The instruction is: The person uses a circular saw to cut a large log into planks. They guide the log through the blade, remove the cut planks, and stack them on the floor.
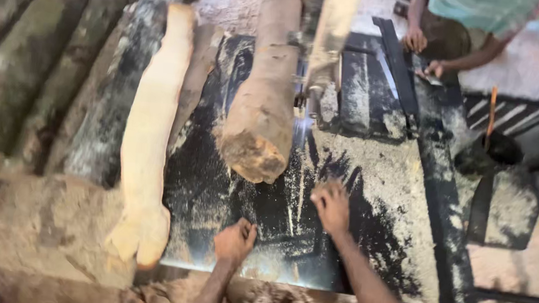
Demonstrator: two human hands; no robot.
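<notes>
A thick brown log (262, 100) lies lengthwise on the dark metal saw table (215, 192), its rough cut end facing me. A vertical saw blade (300, 119) stands at the log's right side, under a blurred guide. My left hand (235, 241) hovers over the table's near edge, fingers curled, holding nothing. My right hand (331, 204) is spread just above the sawdust-covered table, to the right of the log's end. Neither hand touches the log.
A pale sawn slab (150, 136) leans along the table's left edge, with several bark-covered logs (45, 70) beyond it. Sawdust (377, 173) covers the table's right part. Another person (465, 32) crouches at the far right, hands on a metal rail (413, 111).
</notes>
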